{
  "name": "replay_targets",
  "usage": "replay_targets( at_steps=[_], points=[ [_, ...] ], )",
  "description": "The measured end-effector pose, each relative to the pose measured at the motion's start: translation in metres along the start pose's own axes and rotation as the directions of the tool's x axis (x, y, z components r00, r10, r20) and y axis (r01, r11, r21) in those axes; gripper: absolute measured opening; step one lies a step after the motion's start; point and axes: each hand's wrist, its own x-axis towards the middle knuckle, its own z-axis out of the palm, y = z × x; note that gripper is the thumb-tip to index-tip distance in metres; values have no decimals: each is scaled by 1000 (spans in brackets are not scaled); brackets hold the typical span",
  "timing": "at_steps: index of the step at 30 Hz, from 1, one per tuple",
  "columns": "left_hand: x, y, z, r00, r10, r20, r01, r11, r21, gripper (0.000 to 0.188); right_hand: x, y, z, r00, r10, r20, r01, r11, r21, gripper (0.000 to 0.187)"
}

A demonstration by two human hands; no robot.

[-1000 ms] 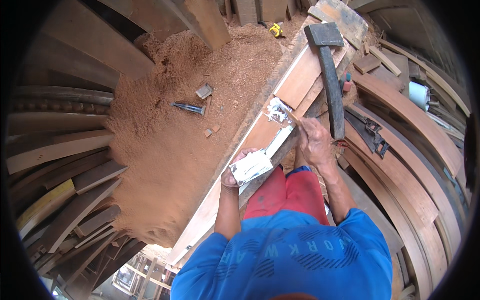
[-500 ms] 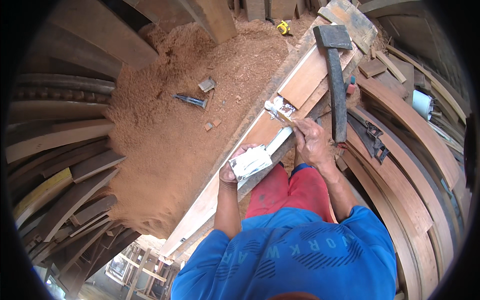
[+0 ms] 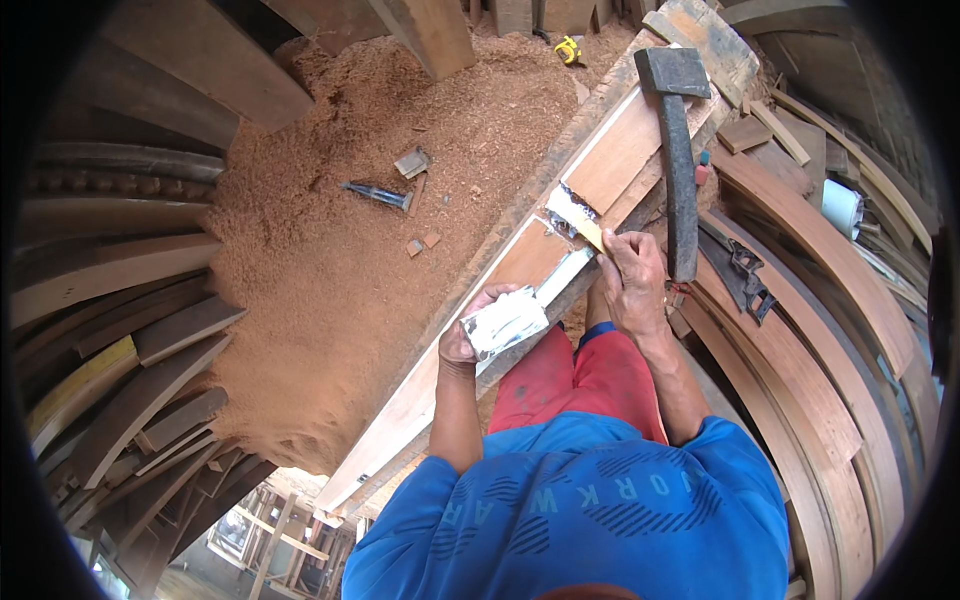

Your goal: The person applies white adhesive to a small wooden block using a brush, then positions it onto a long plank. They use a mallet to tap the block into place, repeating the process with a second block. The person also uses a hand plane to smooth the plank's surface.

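My left hand grips a rectangular piece smeared all over with white paste; whether it is a container or a block I cannot tell. Between the fingers of my right hand is a thin, flat wooden stick, its far end coated white. That end lies over a white-smeared cutout in a reddish wooden workpiece, which runs diagonally in front of me. Beside the cutout, a narrow white-coated strip reaches toward the piece in my left hand.
A dark-headed mallet lies across the far end of the bench. Sawdust covers the ground at left, with a blue-black tool and a yellow tape measure. Planks and a black-handled tool lie at right.
My right hand has shifted slightly right, and the stick's coated end has swung across to the far side of the cutout. My left hand has hardly moved and keeps its hold.
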Motion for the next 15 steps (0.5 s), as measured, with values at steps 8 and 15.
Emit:
replay_targets(
  at_steps=[8,15],
  points=[
    [2,2,2,1000,-15,9,15,1000,10,120,0,-4,-1,984,43,175,-59,994,90,26],
    [2,2,0,1000,-20,-4,20,1000,10,121,15,7,-10,965,51,255,-84,989,119,18]
  ],
)
